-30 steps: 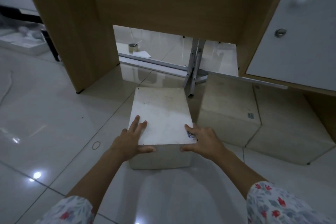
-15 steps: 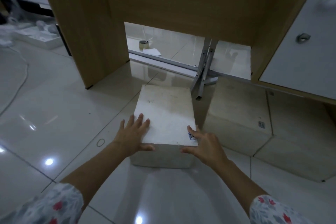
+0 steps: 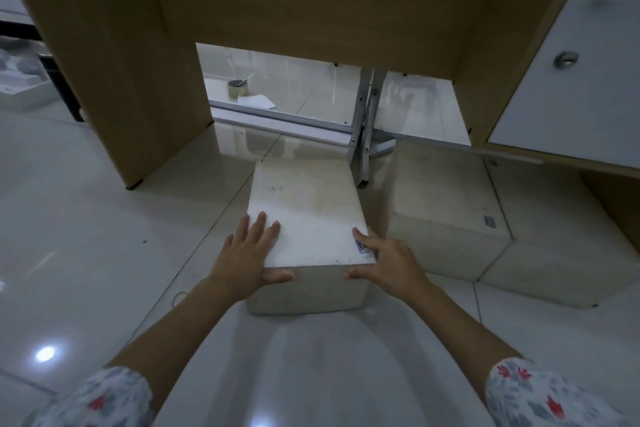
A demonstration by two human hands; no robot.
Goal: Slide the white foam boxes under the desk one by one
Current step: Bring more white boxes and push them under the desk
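Hands lay on the near end of a white foam box [image 3: 304, 218] that sat on the tiled floor [image 3: 86, 253], its far end just inside the mouth of the desk [image 3: 114, 45] opening. The left hand [image 3: 244, 258] rested with straight fingers flat on the top near the left corner, its thumb laid along the front face below the edge. The right hand [image 3: 389, 260] mirrored it at the right corner, fingers spread over a small label, thumb against the front face. Neither hand was curled round the box; both were flat and pushing, which suited a light block meant to slide along the floor rather than be lifted. With a hand at each near corner, the box could be kept square as it went in.

To its right a second box [image 3: 446, 204] stood already under the desk, with a third box [image 3: 554, 253] beside that, below a white cabinet door [image 3: 571, 80]. A metal leg [image 3: 363, 135] came down just beyond the pushed box's far right corner, so a straight course looked needed to clear it.
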